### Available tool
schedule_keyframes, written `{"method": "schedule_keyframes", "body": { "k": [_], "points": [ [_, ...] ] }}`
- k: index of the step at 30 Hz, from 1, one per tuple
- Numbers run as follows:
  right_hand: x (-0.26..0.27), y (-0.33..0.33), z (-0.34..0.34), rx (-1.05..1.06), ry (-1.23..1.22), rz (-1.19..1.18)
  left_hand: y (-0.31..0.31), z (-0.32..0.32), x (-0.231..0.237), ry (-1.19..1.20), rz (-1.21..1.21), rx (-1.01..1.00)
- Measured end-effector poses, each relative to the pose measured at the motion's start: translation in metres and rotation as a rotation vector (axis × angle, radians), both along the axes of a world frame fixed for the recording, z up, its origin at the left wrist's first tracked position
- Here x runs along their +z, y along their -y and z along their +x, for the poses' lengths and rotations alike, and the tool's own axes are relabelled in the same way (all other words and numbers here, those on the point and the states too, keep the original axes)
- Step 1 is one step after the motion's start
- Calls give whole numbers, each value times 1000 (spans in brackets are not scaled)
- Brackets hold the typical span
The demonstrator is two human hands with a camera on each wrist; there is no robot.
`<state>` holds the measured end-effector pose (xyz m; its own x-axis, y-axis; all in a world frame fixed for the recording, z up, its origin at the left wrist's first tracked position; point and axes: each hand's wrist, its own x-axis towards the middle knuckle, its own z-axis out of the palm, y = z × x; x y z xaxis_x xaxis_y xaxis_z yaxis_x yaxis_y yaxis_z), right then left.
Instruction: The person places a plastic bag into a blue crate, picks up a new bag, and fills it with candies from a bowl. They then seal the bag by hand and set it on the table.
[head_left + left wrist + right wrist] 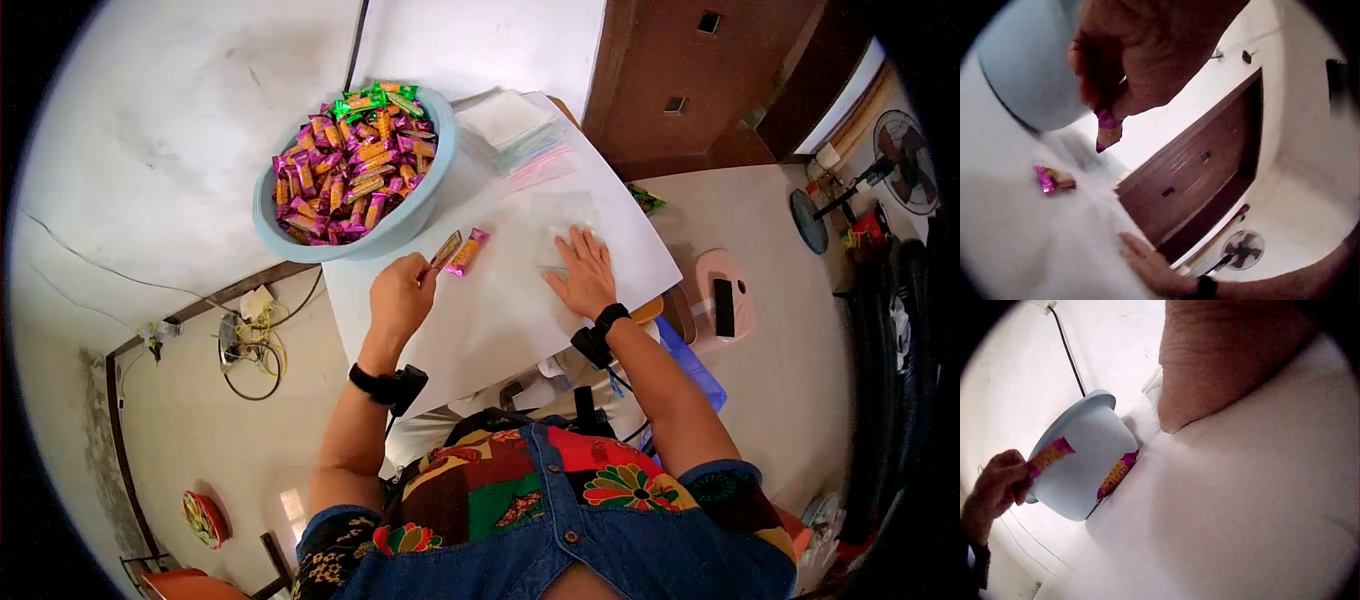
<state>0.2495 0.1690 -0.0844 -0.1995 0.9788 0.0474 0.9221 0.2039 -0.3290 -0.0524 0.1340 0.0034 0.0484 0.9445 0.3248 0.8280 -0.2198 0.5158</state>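
My left hand [402,295] pinches one end of a small wrapped snack bar [446,250], purple and orange, raised over the white table. Just right of it, a second wrapped bar [468,252] lies on the tabletop. In the right wrist view the held bar [1051,457] overlaps the side of the blue basin [1110,434]. My right hand [585,272] lies flat with fingers spread on a clear plastic bag [562,215], near the table's right edge. At the table's back left, the basin [440,150] is heaped with purple bars [340,180] and several green ones [375,102].
A stack of clear bags [510,125] with coloured zip strips lies at the back of the white table [480,340]. A wall stands behind the basin. On the floor are a pink stool [722,300] to the right, a standing fan [903,160] and cables [250,340] to the left.
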Motion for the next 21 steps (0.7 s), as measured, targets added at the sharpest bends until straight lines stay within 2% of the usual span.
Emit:
{"method": "schedule_keyframes", "body": {
  "k": [4, 7, 11, 17, 21],
  "points": [
    [-2, -1, 0, 0, -12, 14, -22, -3, -51, -209, 26, 148],
    [1, -1, -1, 5, 9, 7, -30, 8, -67, -284, -78, 151],
    [-2, 0, 1, 13, 23, 12, -26, 21, -88, -356, 12, 64],
    [1, 0, 0, 14, 11, -16, -18, 27, -87, -441, -6, 31],
    [-1, -1, -1, 17, 28, -11, -12, 25, -83, -521, 63, -6]
  ]
}}
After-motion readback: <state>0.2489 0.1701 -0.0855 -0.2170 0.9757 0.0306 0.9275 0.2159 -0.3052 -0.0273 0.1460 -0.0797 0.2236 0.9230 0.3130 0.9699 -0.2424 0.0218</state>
